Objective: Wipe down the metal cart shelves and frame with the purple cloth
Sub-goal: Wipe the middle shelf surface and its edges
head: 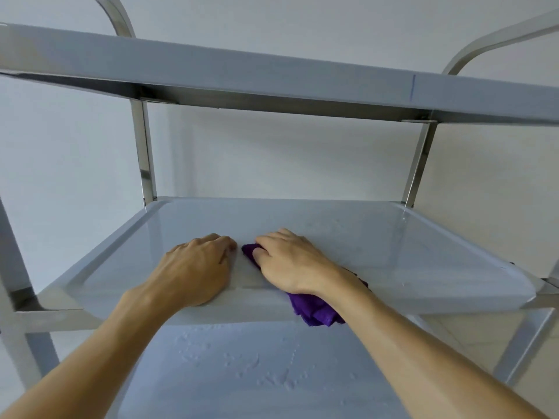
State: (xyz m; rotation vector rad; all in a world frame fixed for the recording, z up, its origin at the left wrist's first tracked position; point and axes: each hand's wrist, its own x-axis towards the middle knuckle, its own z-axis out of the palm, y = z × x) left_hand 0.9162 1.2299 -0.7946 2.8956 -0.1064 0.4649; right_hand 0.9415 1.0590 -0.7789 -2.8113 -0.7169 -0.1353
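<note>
We note the right hand pressing the cloth at the middle shelf's front edge; left hand rests loosely curled, holding nothing. Overhanging cloth may slip off.

Three shelves stacked in a cart frame: top shelf overhead, middle shelf below it, bottom shelf lowest and nearest. Both hands on the middle shelf's near edge, left hand just left of right hand. Cloth under the right hand, draped over the near rim. Wall behind the cart.
</note>
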